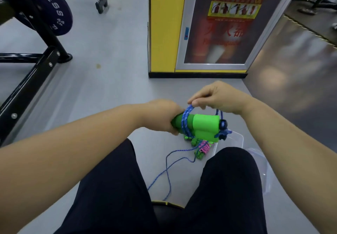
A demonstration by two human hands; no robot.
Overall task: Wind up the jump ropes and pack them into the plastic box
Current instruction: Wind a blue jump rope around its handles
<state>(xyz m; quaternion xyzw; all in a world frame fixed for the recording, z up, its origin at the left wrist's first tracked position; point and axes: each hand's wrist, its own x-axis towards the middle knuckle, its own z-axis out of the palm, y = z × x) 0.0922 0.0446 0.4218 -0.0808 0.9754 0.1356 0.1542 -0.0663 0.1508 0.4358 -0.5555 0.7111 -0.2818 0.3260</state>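
Two knees in dark trousers [113, 188] fill the bottom of the view, with both bare forearms reaching forward over them. The left hand [164, 117] is turned knuckles-up, its fingers curled tight round the left end of the green handles [204, 124] and holding them level above the floor [109, 69]. The right hand [215, 97] hangs just above the handles with the wrist bent down, thumb and fingertips pinching a loop of the blue rope [186, 120].

Two foam handles lie side by side in that grip, each bright green with a black cap at its right end. A few turns of the blue speckled rope sit round their darker green middle. The loose part of the rope drops between the knees and trails over the floor in crossing curves.

Two jump ropes show in all. The second one [204, 147], green with pink cord wound round it, lies below the held handles, at the near left edge of the plastic box [237, 139]. Whether it sits inside the box cannot be told. One box is visible, clear and on the floor, partly hidden by the right knee.

Beyond stand a yellow pillar [164, 24], a fire-extinguisher cabinet [218, 29], a black frame [36, 73] and one purple weight plate [54, 9].
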